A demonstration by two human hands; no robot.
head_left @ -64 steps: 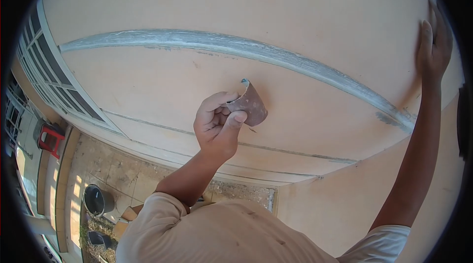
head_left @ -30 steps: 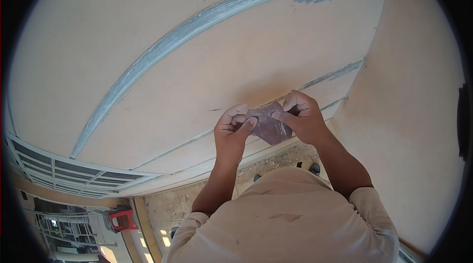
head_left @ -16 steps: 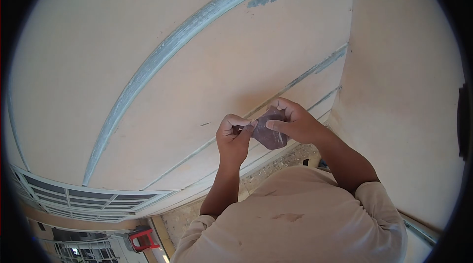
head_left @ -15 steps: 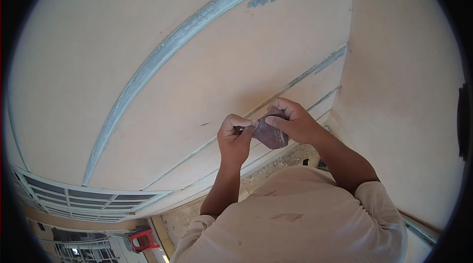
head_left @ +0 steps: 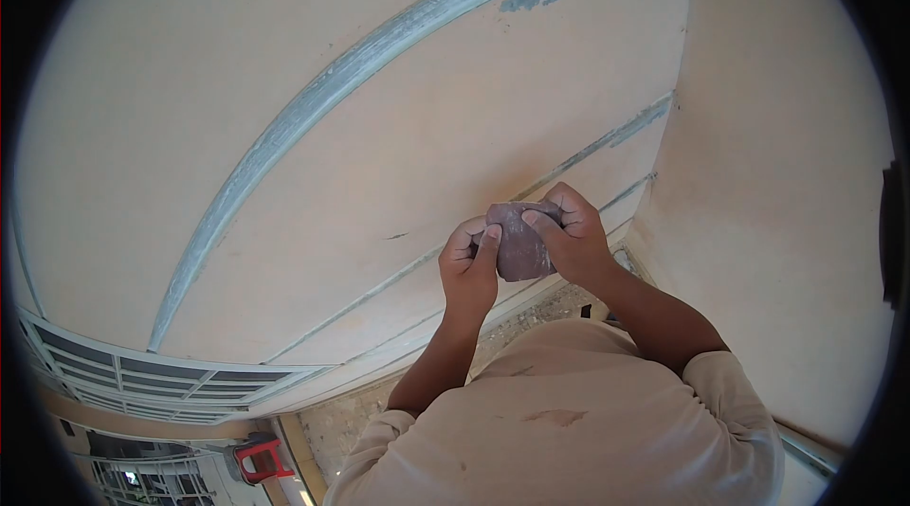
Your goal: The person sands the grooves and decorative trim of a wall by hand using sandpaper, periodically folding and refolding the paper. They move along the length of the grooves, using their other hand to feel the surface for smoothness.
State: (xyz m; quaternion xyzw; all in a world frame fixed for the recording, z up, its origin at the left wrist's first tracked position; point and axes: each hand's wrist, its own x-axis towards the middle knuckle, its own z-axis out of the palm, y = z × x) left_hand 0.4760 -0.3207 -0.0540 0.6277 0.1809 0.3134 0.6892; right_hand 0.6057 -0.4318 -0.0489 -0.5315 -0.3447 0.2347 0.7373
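Observation:
A folded piece of brownish-purple sandpaper (head_left: pixel 522 250), marked with pale dust, is held in front of my chest. My left hand (head_left: pixel 471 255) pinches its left edge, thumb on the near face and fingers curled behind. At its upper right, my right hand (head_left: pixel 576 233) grips it in the same way, the thumb pressed on the surface. Both hands are closed on the sheet, and the fingertips behind it are hidden. Beyond them stands a pale peach wall (head_left: pixel 379 174).
A curved blue-grey band (head_left: pixel 313 94) arcs across the wall, with straight grey strips (head_left: pixel 607 144) lower down. Another wall (head_left: pixel 768 155) meets it at the right. A white-barred window (head_left: pixel 161 378) is at lower left, near a red stool (head_left: pixel 261 461). Speckled floor (head_left: pixel 332 430) lies below.
The sandpaper has been turned flatter and squarer between my hands. My left hand has shifted right and up its left edge. The view has moved slightly.

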